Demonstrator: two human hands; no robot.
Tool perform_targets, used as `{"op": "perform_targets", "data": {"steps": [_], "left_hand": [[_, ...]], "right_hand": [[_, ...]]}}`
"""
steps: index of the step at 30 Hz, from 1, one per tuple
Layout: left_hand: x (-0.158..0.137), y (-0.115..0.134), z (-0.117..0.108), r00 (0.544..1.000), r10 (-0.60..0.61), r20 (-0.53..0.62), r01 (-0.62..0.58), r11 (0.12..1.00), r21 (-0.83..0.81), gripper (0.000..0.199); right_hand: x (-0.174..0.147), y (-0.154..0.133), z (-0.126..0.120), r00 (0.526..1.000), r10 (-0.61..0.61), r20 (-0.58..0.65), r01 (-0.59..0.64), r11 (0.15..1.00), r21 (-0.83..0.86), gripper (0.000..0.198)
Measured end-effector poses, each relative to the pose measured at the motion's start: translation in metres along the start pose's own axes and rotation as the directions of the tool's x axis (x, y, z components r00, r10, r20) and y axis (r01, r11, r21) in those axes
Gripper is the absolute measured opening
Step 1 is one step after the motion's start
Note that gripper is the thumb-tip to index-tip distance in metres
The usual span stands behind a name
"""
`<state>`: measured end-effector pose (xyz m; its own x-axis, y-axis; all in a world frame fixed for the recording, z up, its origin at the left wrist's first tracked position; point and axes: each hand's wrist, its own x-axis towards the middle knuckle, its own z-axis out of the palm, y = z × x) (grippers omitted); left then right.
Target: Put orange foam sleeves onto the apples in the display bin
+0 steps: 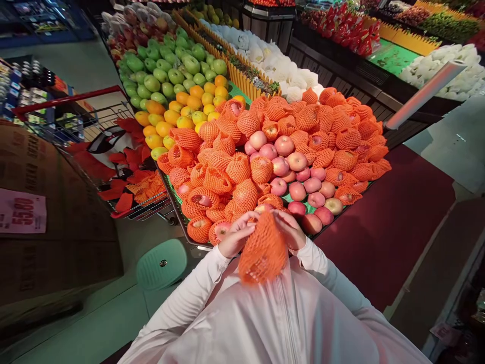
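- Net [264, 250]: orange, between the two hands, its wide end toward the shirt [265, 323]
- Left hand [235, 237]: half closed, thumb and fingers pinching the net's upper left edge
- Right hand [292, 232]: fingers bent, holding the upper right edge
- Bare apples [297, 191]: beyond the right hand
- Netted fruit [217, 179]: beyond the left hand, near the oranges [172, 117]

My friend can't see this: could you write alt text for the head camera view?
A person's left hand and right hand hold an orange foam net before heaped red apples, some netted, some bare. Oranges and green apples lie beyond; a shopping cart stands at left.
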<state>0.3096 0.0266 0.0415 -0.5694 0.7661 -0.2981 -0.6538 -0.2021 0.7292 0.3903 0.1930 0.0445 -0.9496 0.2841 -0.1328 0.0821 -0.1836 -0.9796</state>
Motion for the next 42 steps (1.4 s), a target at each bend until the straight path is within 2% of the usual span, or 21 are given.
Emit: {"op": "perform_targets", "data": {"steps": [2,4,7,11,13,15,18,20,22,23,24,26,29,31,34,36,39,42], "left_hand": [[0.000,0.000,-0.001,0.997,-0.033,0.066,0.030,0.998,0.057,0.037],[0.000,-0.003,-0.003,0.997,-0.038,0.070,0.032,0.996,0.085,0.042],[-0.002,-0.008,-0.004,0.996,-0.050,0.068,0.042,0.993,0.107,0.043],[0.002,-0.007,-0.004,0.999,-0.021,0.042,0.011,0.975,0.221,0.043],[0.006,-0.001,-0.006,1.000,0.008,0.025,-0.015,0.961,0.278,0.043],[0.009,0.007,-0.010,0.999,0.014,0.039,-0.025,0.951,0.307,0.042],[0.014,0.017,-0.019,0.985,-0.081,0.149,0.011,0.908,0.420,0.045],[0.019,0.020,-0.024,0.985,-0.095,0.144,0.001,0.839,0.543,0.046],[0.026,0.019,-0.028,0.999,0.033,0.019,-0.037,0.752,0.658,0.042],[0.030,0.018,-0.030,0.990,0.128,-0.062,-0.044,0.689,0.724,0.039],[0.035,0.016,-0.031,0.968,0.211,-0.132,-0.023,0.604,0.796,0.035],[0.042,0.012,-0.031,0.925,0.310,-0.221,0.094,0.377,0.922,0.025],[0.047,0.010,-0.024,0.911,0.299,-0.285,0.283,0.050,0.958,0.021],[0.047,0.011,-0.015,0.916,0.245,-0.317,0.344,-0.076,0.936,0.026],[0.046,0.014,-0.002,0.918,0.185,-0.350,0.381,-0.166,0.910,0.032],[0.046,0.014,0.004,0.919,0.164,-0.358,0.386,-0.188,0.903,0.032],[0.049,0.014,0.006,0.925,0.144,-0.350,0.372,-0.178,0.911,0.031],[0.048,0.012,0.007,0.932,0.178,-0.316,0.334,-0.083,0.939,0.026]], "right_hand": [[0.000,-0.003,-0.002,0.995,0.067,0.081,-0.082,0.975,0.204,0.027],[-0.003,-0.004,-0.006,0.983,0.116,0.144,-0.160,0.925,0.345,0.027],[-0.011,0.000,-0.009,0.961,0.182,0.210,-0.249,0.900,0.357,0.027],[-0.022,0.005,-0.004,0.908,0.225,0.352,-0.350,0.872,0.344,0.046],[-0.022,0.004,-0.003,0.877,0.254,0.408,-0.403,0.851,0.336,0.049],[-0.017,0.001,-0.005,0.873,0.298,0.387,-0.430,0.844,0.320,0.046],[-0.001,-0.005,-0.013,0.922,0.314,0.226,-0.370,0.886,0.278,0.037],[0.014,-0.006,-0.018,0.955,0.268,0.131,-0.289,0.938,0.189,0.033],[0.030,-0.001,-0.021,0.983,0.177,0.042,-0.179,0.983,0.035,0.031],[0.037,0.003,-0.022,0.993,0.117,-0.011,-0.117,0.991,-0.061,0.031],[0.044,0.008,-0.023,0.997,0.056,-0.061,-0.065,0.984,-0.165,0.032],[0.055,0.018,-0.022,0.992,-0.035,-0.124,-0.012,0.934,-0.358,0.032],[0.064,0.026,-0.020,0.990,-0.065,-0.128,-0.015,0.841,-0.541,0.030],[0.065,0.026,-0.019,0.991,-0.063,-0.115,-0.025,0.773,-0.634,0.028],[0.062,0.021,-0.017,0.994,-0.032,-0.100,-0.053,0.670,-0.741,0.025],[0.059,0.020,-0.016,0.996,-0.008,-0.094,-0.065,0.663,-0.746,0.023],[0.055,0.024,-0.017,0.993,-0.017,-0.115,-0.063,0.751,-0.658,0.024],[0.051,0.026,-0.020,0.985,-0.060,-0.163,-0.034,0.856,-0.516,0.029]]}}
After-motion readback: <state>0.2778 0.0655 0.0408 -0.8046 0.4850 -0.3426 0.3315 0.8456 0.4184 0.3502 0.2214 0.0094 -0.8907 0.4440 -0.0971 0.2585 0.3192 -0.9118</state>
